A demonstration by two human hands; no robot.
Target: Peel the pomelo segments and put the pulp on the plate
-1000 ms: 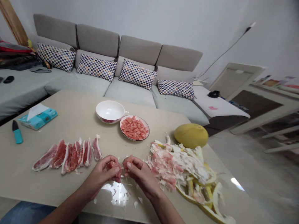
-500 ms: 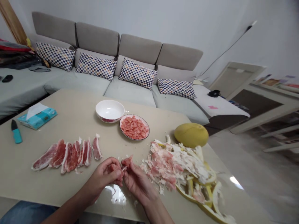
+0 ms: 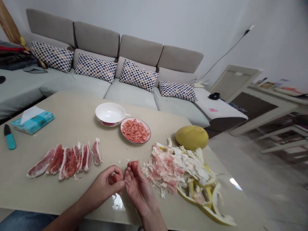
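Between the fingers of my left hand (image 3: 109, 183) is a piece of pink pomelo flesh (image 3: 117, 178), partly covered by the thumb. Close beside it, my right hand (image 3: 141, 189) is turned palm up, its thumb pressing a smaller bit of pomelo flesh (image 3: 134, 165) against the fingers. The fingertips of both hands nearly meet above the front of the table. To their left lies a row of several pomelo segments (image 3: 72, 160) in pale membrane. A dark-rimmed plate (image 3: 122, 134) heaped with small pieces of pink flesh stands beyond my hands.
A white bowl (image 3: 110, 112) is left of the plate. On the right are peeled membranes (image 3: 166, 166), yellow rind (image 3: 204, 210) and a whole pomelo (image 3: 192, 137). A turquoise-handled knife (image 3: 10, 139) and tissue pack (image 3: 36, 122) lie at left; a sofa (image 3: 131, 93) stands behind the table (image 3: 81, 106).
My right hand has turned more palm up and drawn slightly away from the left, with its bit of flesh now mostly covered by fingers. The view has shifted a little.
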